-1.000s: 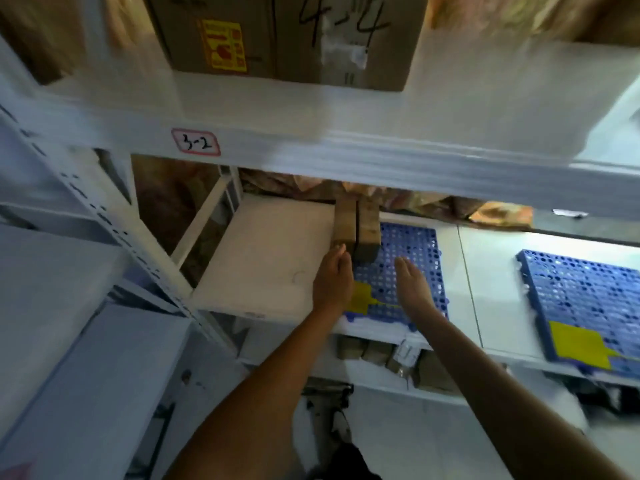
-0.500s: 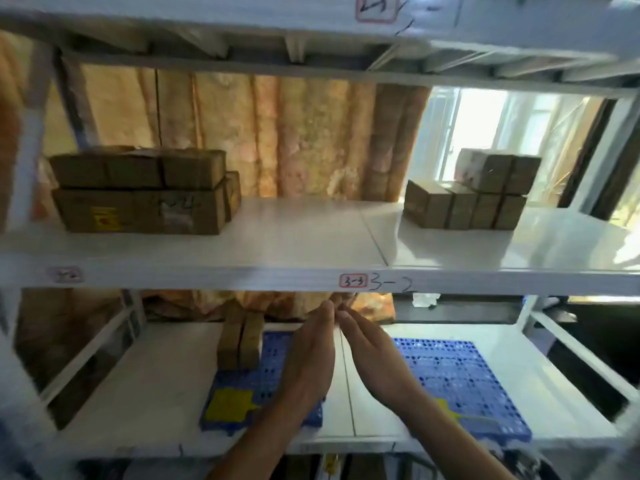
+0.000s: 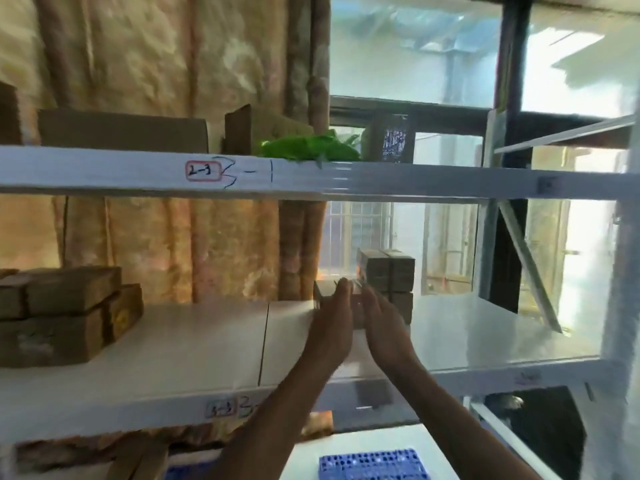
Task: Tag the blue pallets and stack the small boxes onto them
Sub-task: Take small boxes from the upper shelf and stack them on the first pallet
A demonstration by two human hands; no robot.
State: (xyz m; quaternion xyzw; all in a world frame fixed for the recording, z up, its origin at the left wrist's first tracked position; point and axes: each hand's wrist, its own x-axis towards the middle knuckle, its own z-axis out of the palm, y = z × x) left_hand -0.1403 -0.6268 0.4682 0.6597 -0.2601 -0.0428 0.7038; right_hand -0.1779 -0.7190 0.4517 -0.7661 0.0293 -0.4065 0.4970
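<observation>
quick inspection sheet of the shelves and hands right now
surface: white middle shelf, mostly bare in its centre.
job's things: small boxes stacked at the shelf's back; blue pallet on the shelf below.
clutter: bigger cartons at left; green bag on the upper shelf.
hands: left hand and right hand reach towards the small boxes, fingers straight, blurred; contact unclear.
cables: nothing seen.
surroundings: tan curtain behind, window at right.

head view, facing shelving (image 3: 311, 178), close
</observation>
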